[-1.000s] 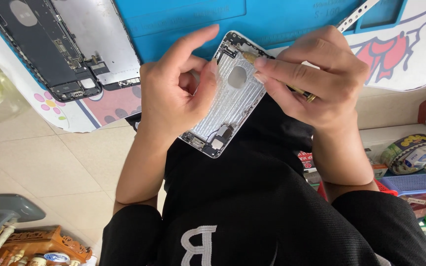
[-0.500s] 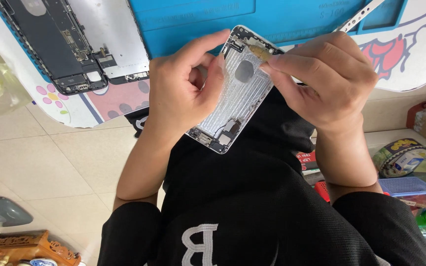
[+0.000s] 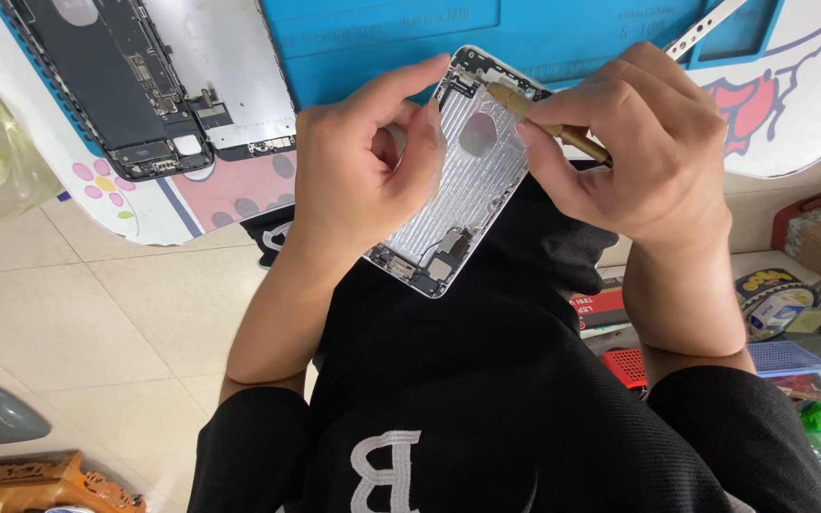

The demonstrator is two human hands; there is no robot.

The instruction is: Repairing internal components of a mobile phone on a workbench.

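— What do the hands have hold of?

— The left hand [image 3: 363, 180] grips a silver phone housing [image 3: 463, 180], open side up, with the thumb lying along its near edge and the index finger stretched to its top corner. The right hand [image 3: 639, 157] is closed around a brass-coloured tool [image 3: 548, 123], pinched between thumb and fingers.

— Where does the tool meet the housing?

— Its tip rests at the upper end of the housing, just above the round cut-out in the ribbed inner plate. I cannot tell exactly which part it touches.

— And where is the housing itself?

— Held in the air over the person's lap, tilted, its top end over the near edge of the blue mat [image 3: 382, 38] on the counter [image 3: 791, 123]. Small parts sit at its lower end.

— What else lies about?

— An opened phone [image 3: 106, 85] with its screen panel [image 3: 220, 71] folded out beside it, on the counter to the left, well apart from the hands. A thin metal strip [image 3: 705, 27] lies on the mat at the upper right. To the right below the counter there are boxes and a red basket [image 3: 624, 366].
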